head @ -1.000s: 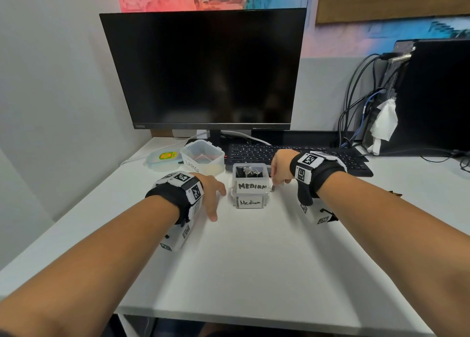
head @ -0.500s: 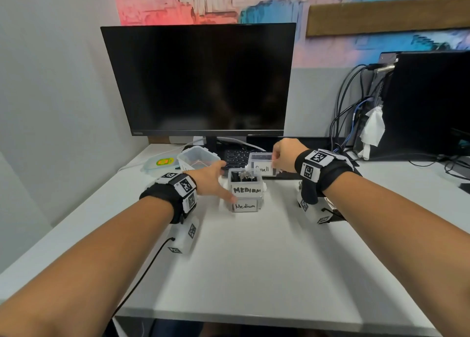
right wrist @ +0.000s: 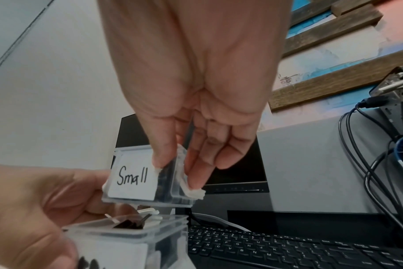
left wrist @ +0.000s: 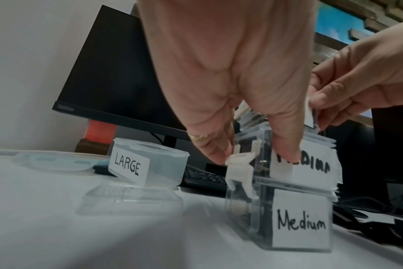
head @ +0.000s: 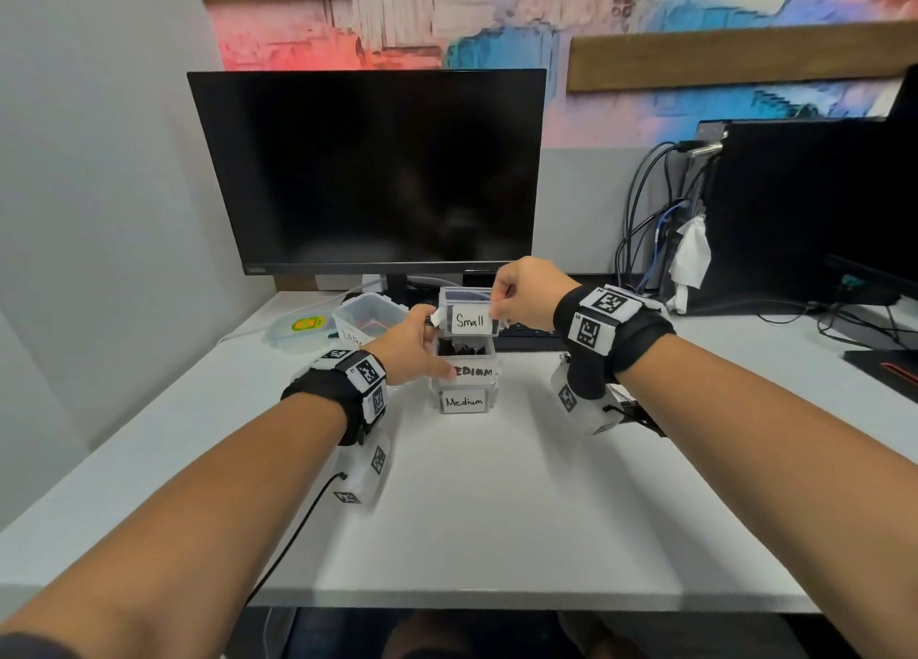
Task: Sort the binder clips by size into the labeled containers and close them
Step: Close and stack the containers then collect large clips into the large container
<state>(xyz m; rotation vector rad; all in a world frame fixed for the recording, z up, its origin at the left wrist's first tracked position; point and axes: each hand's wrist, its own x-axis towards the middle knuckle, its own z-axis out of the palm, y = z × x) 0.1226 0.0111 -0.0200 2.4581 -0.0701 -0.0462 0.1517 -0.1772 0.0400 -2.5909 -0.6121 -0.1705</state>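
Since a second ago I have lifted the small clear plastic box labelled "Small" (head: 469, 316) off the desk (head: 497, 499); it now hangs just above the open upper box of the two stacked clear plastic boxes labelled "Medium" (head: 464, 385). Nearest, my left hand (head: 412, 345) steadies that stack, thumb on the upper label, fingers curled at its white side latch. Above it, my right hand (head: 526, 290) pinches the Small box's right end, thumb in front, fingers behind. I judge it light, rigid and slick; the end walls beside the latches give the best purchase. Its long axis runs left-right, label towards me. Farther off stands the open round clear tub labelled "LARGE" (left wrist: 150, 163).
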